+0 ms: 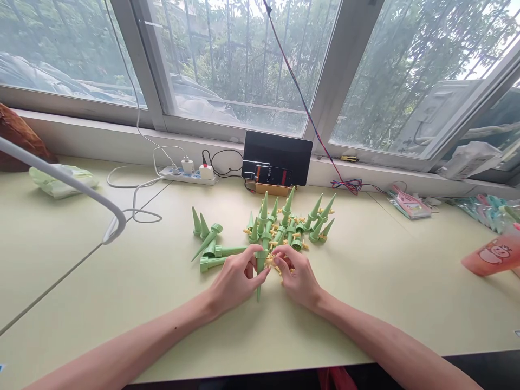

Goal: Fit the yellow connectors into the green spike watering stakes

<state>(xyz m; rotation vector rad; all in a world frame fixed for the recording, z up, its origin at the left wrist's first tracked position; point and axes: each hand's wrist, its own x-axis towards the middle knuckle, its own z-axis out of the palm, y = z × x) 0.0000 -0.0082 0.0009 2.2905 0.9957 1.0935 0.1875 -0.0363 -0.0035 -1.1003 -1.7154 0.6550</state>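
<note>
My left hand (236, 278) is closed around a green plastic spike (260, 271) that points down toward me. My right hand (298, 277) pinches a small yellow valve piece (273, 261) at the side of that spike. Just beyond my fingers stands a cluster of green spikes with yellow valves (290, 223). To the left lies a smaller heap of plain green spikes (210, 244), some upright and some on their sides. All rest on the pale green desk (365, 281).
A phone on a wooden stand (273, 177) leans against a black tablet by the window sill. A white power strip (187, 173) with cables sits back left. A white curved rod (60, 181) crosses the left. Pink packets (408, 205) and an orange pouch (493, 253) lie right.
</note>
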